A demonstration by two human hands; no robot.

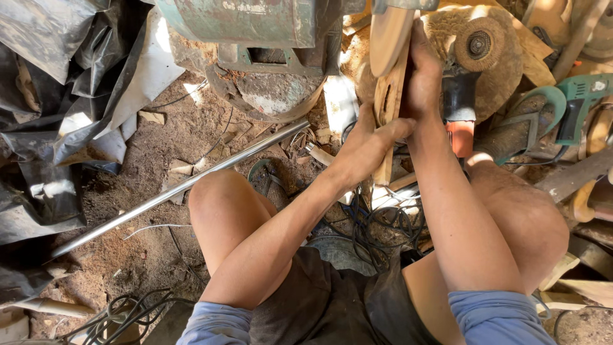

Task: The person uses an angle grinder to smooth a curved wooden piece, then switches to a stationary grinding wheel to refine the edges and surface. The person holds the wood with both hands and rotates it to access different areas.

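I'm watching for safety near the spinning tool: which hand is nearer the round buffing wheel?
Right. The right hand grips the wooden piece just beside the buffing wheel; the left hand holds the piece lower down, farther from the wheel.

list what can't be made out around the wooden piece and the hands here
- Wooden piece, head view: its lower end is hidden behind the left hand, and its far face is turned away.
- Right hand: the fingers wrap behind the wood, out of sight.
- Green machine: cut off by the top edge.
- Buffing wheel: whether it spins cannot be told.
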